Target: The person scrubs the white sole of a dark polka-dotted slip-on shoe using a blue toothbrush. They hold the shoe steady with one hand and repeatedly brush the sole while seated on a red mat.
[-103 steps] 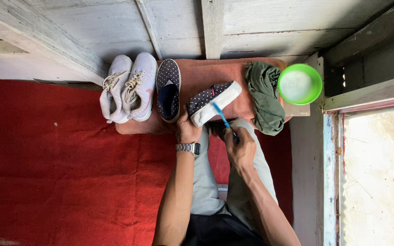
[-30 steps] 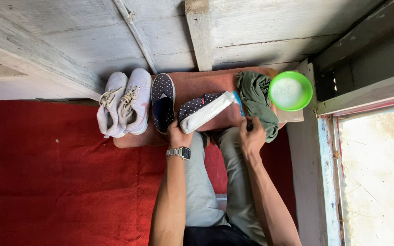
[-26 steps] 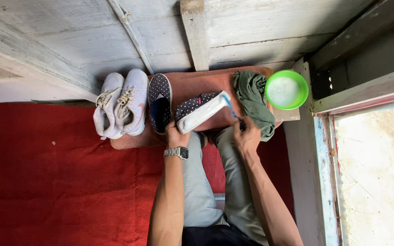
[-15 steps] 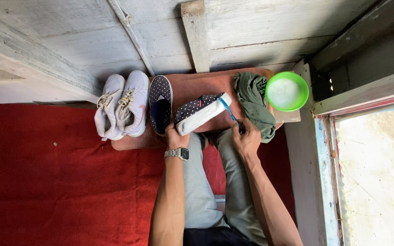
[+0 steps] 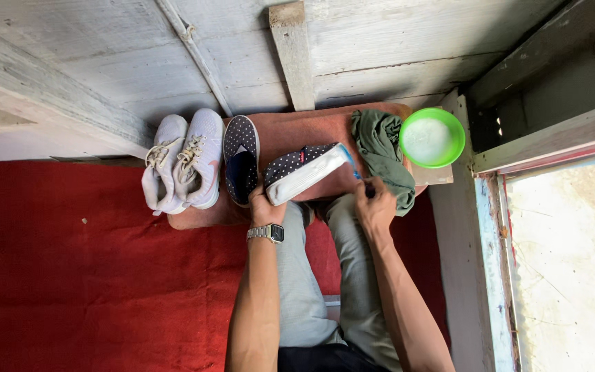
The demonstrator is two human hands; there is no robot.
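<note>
Head view: left hand (image 5: 264, 207) grips one dotted shoe (image 5: 304, 172) at centre, right hand (image 5: 374, 204) clenches one brush (image 5: 354, 170) on its toe; another dotted shoe (image 5: 241, 158), two white sneakers (image 5: 180, 162) at nine o'clock, one rag (image 5: 380, 155), one bowl (image 5: 432, 137) at two o'clock

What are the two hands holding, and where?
Left hand grips the dotted shoe at its heel end; right hand holds a blue brush by its handle.

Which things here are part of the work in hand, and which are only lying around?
In use:
left hand holding the dotted shoe on its side
right hand with the blue brush at the shoe's sole
green bowl, probably
green cloth, probably

Lying about:
white sneakers
second dotted shoe
</note>
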